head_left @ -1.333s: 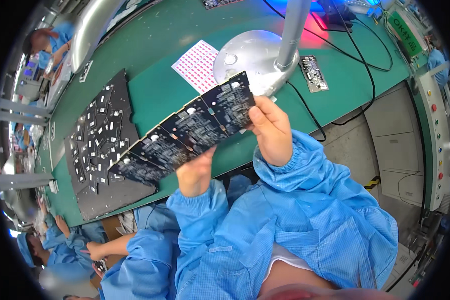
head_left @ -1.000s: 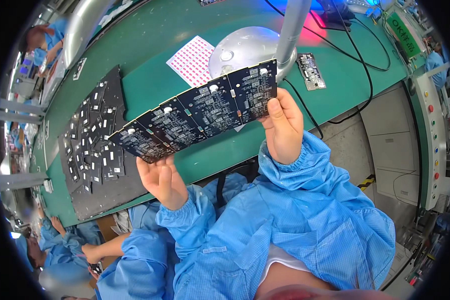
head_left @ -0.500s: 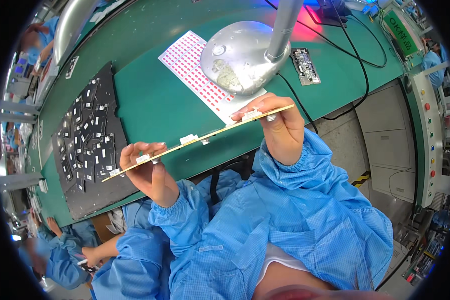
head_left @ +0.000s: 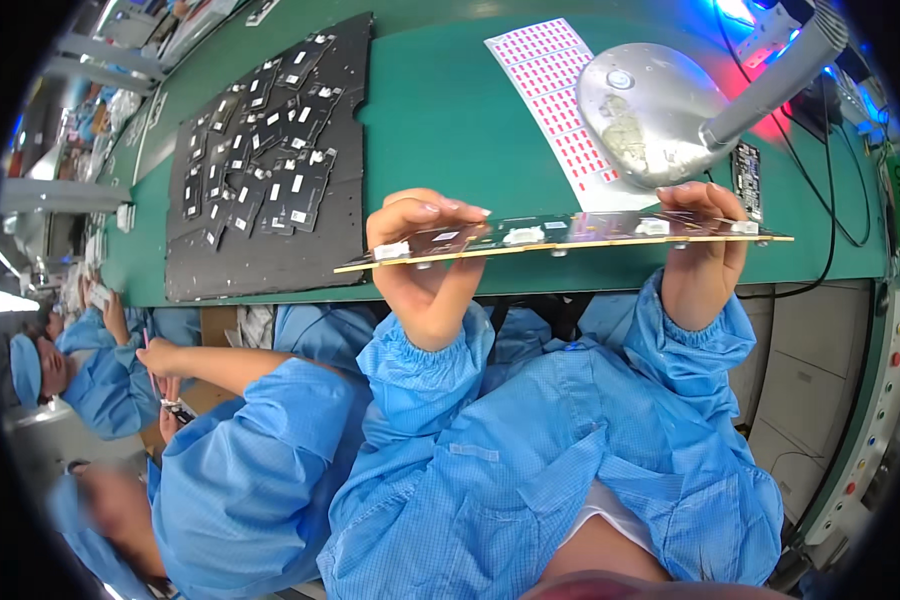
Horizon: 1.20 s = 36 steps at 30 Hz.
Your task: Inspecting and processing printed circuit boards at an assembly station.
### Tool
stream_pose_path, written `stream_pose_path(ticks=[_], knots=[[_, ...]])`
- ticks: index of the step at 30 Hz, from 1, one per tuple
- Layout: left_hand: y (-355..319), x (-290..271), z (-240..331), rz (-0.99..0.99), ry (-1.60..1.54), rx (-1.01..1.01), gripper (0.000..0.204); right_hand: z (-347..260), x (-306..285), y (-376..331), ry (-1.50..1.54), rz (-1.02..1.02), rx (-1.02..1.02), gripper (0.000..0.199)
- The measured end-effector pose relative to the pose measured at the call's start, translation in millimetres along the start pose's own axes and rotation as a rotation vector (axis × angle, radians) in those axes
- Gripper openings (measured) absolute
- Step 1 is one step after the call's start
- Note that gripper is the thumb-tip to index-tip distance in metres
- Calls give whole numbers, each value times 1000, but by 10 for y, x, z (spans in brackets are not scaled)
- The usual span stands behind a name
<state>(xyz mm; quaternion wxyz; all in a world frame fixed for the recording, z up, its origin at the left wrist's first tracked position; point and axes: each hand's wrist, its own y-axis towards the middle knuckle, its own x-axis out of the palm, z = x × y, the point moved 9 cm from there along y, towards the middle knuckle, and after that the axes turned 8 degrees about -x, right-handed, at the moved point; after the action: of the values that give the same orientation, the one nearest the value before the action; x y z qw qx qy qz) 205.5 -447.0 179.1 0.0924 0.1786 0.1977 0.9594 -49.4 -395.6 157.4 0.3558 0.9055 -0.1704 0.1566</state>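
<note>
Two hands, left hand (head_left: 425,290) and right hand (head_left: 702,272), pinch a long circuit panel (head_left: 590,232) near its ends, nearly edge-on above the green table (head_left: 440,120). Beyond lie a black mat (head_left: 205,268) strewn with small boards (head_left: 310,195) and a red-marked sheet (head_left: 550,85), partly covered by a silver stand (head_left: 660,100), with a blue-clad co-worker (head_left: 250,440) at left. The panel's underside is hidden; clutter (head_left: 115,108) along the left rim is indistinct.

The board (head_left: 590,229), nearly edge-on at centre, hides its underside and parts of the left hand (head_left: 422,295) and right hand (head_left: 703,282) — at upper right the base (head_left: 650,110) covers part of the sheet (head_left: 550,85) — and, upper left, the cards' (head_left: 313,192) marks are too small to read.
</note>
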Motion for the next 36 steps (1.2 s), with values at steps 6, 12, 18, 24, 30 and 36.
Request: stream_pose_path(ticks=[6, 12, 18, 24, 30, 36], knots=[[1, 13, 83, -8, 20, 60, 36, 86, -6, 3, -48, -37, 68, 37], [-6, 52, 162, -30, 170, 154, 36, 154, -44, 6, -96, -41, 122, 42], [-45, 30, 222, -9, 261, 285, 30, 156, 87, -21, -171, -77, 170, 40], [-36, -40, 261, 57, 287, 308, 30, 159, 154, -32, -167, -123, 167, 43], [-51, 21, 331, -33, 380, 366, 32, 127, 196, -13, -193, -185, 151, 45], [-43, 49, 394, -71, 456, 396, 29, 219, 189, -31, -239, -231, 198, 44]])
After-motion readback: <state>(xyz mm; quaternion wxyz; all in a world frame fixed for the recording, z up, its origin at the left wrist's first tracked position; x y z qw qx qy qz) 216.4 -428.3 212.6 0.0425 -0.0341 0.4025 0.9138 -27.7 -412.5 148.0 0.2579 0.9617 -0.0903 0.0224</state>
